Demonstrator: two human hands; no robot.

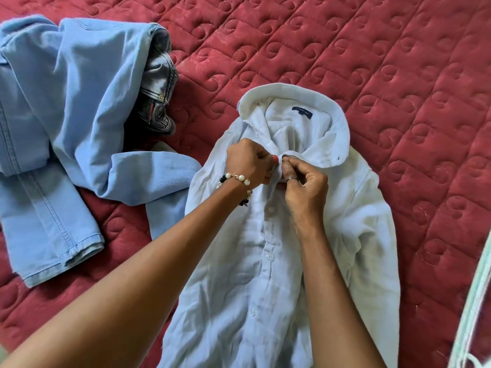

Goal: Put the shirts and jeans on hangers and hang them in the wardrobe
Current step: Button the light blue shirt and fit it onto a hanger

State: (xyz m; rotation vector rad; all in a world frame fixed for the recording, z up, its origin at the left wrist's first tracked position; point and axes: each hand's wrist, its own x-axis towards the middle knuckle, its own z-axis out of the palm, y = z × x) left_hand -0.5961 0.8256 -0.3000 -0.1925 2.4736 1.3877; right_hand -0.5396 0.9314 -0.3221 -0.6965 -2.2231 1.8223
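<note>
White woven cotton, thin and limp, makes up the long-sleeved button-front shirt (279, 235), which lies front-up and flat on the red quilted bedspread (372, 62), collar away from the person. In the head view, the left hand (247, 163) and the right hand (305, 181) meet at the placket just below the collar; the fingers (291, 166) of both hands are curled and pinch the fabric edges at the uppermost fastening, whether to do it up or undo it cannot be told. Lower buttons appear closed. The shirt is judged light, soft and without stiffness: it will sag and crease wherever unsupported, so it is best taken at the collar or shoulder seams, where the cloth is doubled, when a hanger is inserted. Left of it lie the light blue denim jeans (47, 181), partly covered by a pale blue soft shirt (93, 88), with a dark grey denim garment (159, 102) beneath; denim is judged heavier and stiffer. Pale green hangers (475, 301) show at the right edge.
</note>
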